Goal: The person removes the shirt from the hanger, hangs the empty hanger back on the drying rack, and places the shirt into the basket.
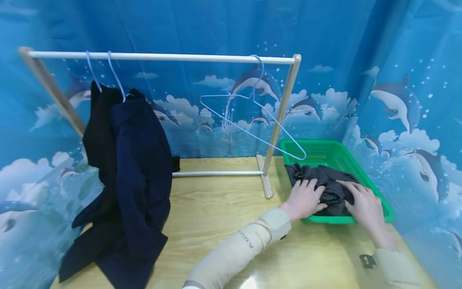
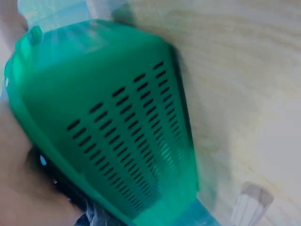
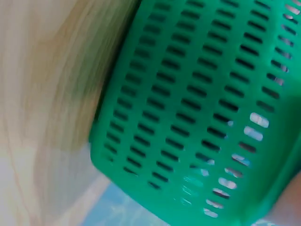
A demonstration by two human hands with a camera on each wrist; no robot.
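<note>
A crumpled black garment [image 1: 333, 190] lies in the green basket [image 1: 388, 214], toward its near side. My left hand [image 1: 304, 198] reaches over the basket's left rim and rests on the garment, fingers spread and thumb apart. From the right, my right hand [image 1: 366, 204] touches the same cloth, its thumb and index finger apart. Some fingertips sink out of sight among the folds. In the left wrist view, the basket's slotted wall [image 2: 127, 127] fills the middle, with a sliver of shiny black cloth [image 2: 96, 216] below. The right wrist view mostly shows another slotted wall [image 3: 188, 103].
A white-barred rack [image 1: 162, 57] with wooden posts stands on the wooden table [image 1: 216, 208]. One bare hanger [image 1: 252, 98] hangs at its right end, overlapping the basket's back corner. Black trousers [image 1: 102, 136] and a dark navy garment [image 1: 142, 160] hang at the left. A dolphin-printed curtain [image 1: 216, 24] surrounds the table.
</note>
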